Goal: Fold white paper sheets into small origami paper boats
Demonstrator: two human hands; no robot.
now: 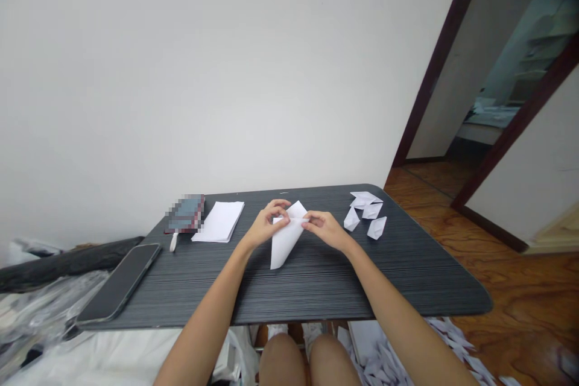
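A sheet of white paper (286, 243), partly folded with a crease across its upper part, is held just over the dark table (199, 289). My left hand (270, 221) pinches its left side, thumb in front and fingers curled behind. On the right side, my right hand (324, 227) grips the edge of the fold between thumb and fingers. The paper's lower corner points down toward me. Close to my right hand lie several folded white paper pieces (371, 211) on the table.
A stack of white paper (220, 222) lies at the back left, beside a pixelated item (185, 215). A phone (120, 282) rests at the left edge. White wall (271, 72) rises behind the table. Many folded papers (380, 362) lie below, near my knees.
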